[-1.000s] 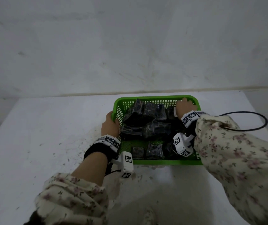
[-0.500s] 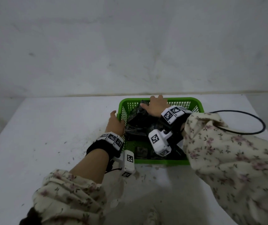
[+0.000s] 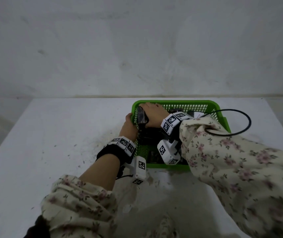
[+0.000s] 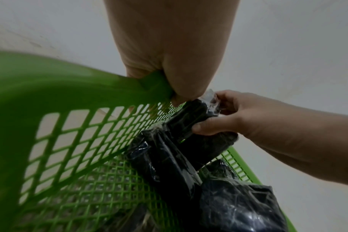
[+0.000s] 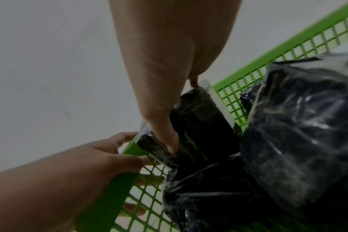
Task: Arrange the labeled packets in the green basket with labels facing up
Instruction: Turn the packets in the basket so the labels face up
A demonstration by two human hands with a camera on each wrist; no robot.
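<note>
Gripping the green basket's (image 3: pixel 171 103) left rim, the left hand (image 3: pixel 128 127) is steadying it while the right hand (image 3: pixel 152 115) is pinching a dark packet (image 3: pixel 141 115) against the far-left corner; no label is readable.

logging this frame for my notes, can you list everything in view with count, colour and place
basket: one, green mesh, on the table toward its far edge
packets: several, exact count unclear, dark in clear wrap, piled inside the basket; one held at the far left corner
cable: one, black loop, right of the basket
table: one, white, speckled with dark crumbs
wall: grey-white, behind the table
sleeves: two, cream floral
wrist bands: two, white with black markers
left hand: grips the basket's left rim
right hand: grips the held packet
</note>
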